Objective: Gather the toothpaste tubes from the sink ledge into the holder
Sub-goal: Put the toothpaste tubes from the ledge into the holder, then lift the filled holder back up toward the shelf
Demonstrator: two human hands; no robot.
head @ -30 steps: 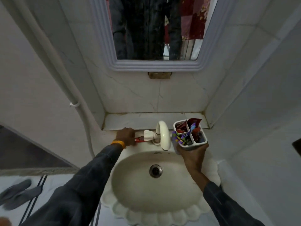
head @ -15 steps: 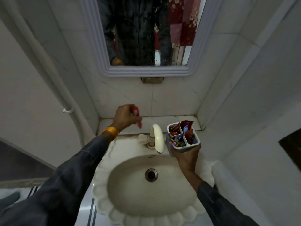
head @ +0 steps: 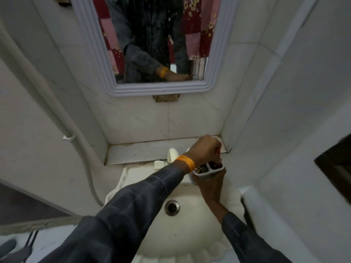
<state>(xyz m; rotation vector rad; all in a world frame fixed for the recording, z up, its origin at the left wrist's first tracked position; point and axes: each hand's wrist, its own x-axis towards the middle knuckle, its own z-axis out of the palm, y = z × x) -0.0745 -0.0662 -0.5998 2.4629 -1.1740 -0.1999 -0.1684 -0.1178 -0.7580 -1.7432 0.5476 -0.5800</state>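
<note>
Left hand (head: 206,150) fisted over holder (head: 209,168), apparently pinching a red tube (head: 218,153), mostly hidden, above the far compartments. Right hand (head: 211,184) wrapped round holder from below, near tap (head: 171,154). Tube likely light, soft, slippery; best gripped mid-body.

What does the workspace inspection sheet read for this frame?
Surface: cream scalloped ceramic sink, bare white tiled ledge behind it.
Job's things: white divided plastic holder held above the sink; a red sliver shows at the left hand, too hidden to identify.
Clutter: cream tap.
Hands: left hand closed over the holder; right hand grips it from below.
Cables: nothing seen.
Surroundings: white-framed wall mirror, white wall pipe.
</note>
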